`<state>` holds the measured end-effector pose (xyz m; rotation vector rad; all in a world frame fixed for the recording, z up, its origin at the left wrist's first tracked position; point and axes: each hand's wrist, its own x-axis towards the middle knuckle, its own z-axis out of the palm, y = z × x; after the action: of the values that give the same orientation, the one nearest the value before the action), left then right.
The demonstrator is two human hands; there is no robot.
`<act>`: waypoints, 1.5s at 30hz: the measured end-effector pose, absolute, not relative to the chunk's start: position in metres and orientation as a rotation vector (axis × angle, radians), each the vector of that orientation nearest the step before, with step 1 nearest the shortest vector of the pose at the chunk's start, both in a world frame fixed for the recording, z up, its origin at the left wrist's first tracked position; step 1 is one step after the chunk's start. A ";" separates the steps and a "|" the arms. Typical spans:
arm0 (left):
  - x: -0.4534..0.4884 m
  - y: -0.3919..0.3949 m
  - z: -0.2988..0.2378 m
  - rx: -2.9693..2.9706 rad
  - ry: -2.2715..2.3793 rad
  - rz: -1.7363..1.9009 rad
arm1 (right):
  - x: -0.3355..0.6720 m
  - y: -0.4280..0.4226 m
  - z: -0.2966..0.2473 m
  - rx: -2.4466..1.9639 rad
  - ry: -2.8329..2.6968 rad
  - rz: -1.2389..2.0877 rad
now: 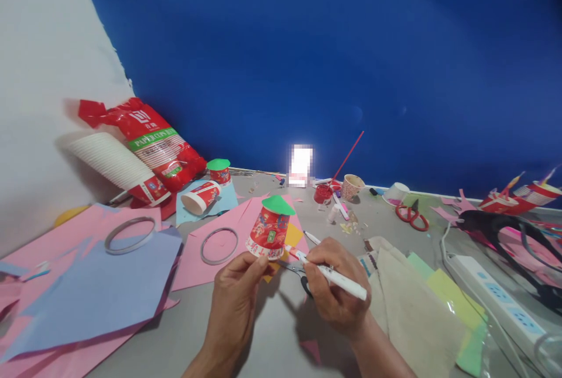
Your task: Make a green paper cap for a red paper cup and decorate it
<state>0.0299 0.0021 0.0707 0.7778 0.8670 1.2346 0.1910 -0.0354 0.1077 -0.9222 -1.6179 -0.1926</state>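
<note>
My left hand (pixel 239 293) pinches the rim of an upside-down red patterned paper cup (pixel 268 232), thumb in front. A green paper cone (pixel 278 205) sits on top of the cup like a roof. In my right hand (pixel 338 281) is a white marker (pixel 342 281), held like a pen, its red tip end close to the lower right side of the cup. Whether the tip touches the cup I cannot tell. Behind and below the marker lie dark-handled scissors (pixel 302 278), partly hidden by my right hand.
Pink and blue paper sheets (pixel 105 284) with grey tape rings (pixel 219 246) cover the left. Stacked paper cups (pixel 109 161) lean by a red bag (pixel 153 144). Red scissors (pixel 413 217), a beige cloth (pixel 408 302) and a white power strip (pixel 496 296) lie to the right.
</note>
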 end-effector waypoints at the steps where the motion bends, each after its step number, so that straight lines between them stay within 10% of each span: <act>1: 0.029 0.001 0.071 0.845 0.918 1.240 | 0.191 -0.036 0.108 -0.926 -1.628 -0.194; 45: 0.030 -0.007 0.073 1.394 1.188 1.285 | 0.189 -0.035 0.109 -0.915 -1.677 -0.247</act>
<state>0.0305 -0.0065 0.0731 1.3941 1.1876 1.2851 0.1889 -0.0355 0.1087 -0.9153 -1.6769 -0.2471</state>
